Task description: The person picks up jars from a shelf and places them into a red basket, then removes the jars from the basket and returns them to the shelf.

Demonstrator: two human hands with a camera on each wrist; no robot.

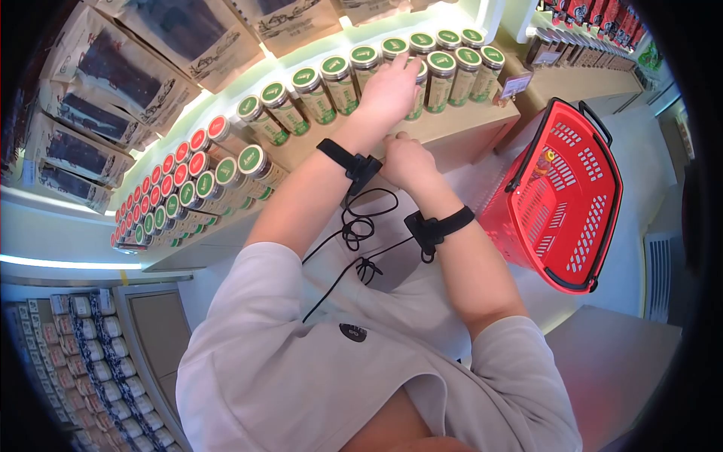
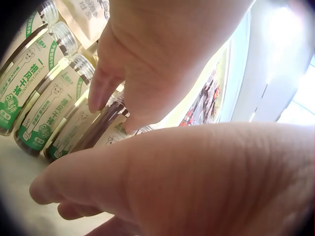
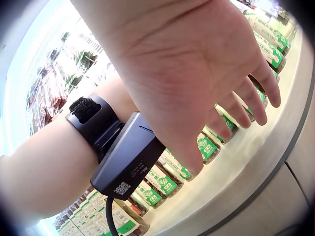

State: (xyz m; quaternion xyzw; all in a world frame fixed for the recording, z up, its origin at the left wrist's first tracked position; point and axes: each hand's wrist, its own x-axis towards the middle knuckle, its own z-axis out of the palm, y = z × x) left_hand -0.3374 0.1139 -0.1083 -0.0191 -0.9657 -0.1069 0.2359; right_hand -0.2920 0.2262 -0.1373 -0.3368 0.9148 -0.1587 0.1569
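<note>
My left hand [image 1: 392, 90] reaches over the shelf among clear jars with green lids [image 1: 364, 54]. In the left wrist view its finger and thumb [image 2: 147, 64] come down on either side of one jar [image 2: 101, 125] with dark contents, gripping it near the lid. The hand hides much of this jar. My right hand [image 1: 408, 160] hovers in front of the shelf edge, beside the left wrist, and holds nothing. In the right wrist view this hand [image 3: 197, 73] shows its palm with loosely spread fingers, overlapping the row of jars [image 3: 165, 182] behind it.
A red shopping basket [image 1: 527, 218] stands at the right, below the wooden shelf [image 1: 459, 128]. Red-lidded jars [image 1: 218, 126] line the shelf's left part. Paper bags [image 1: 120, 60] stand behind. Black cables [image 1: 354, 226] hang from both wrist cameras. A price tag [image 1: 516, 84] sits at the shelf corner.
</note>
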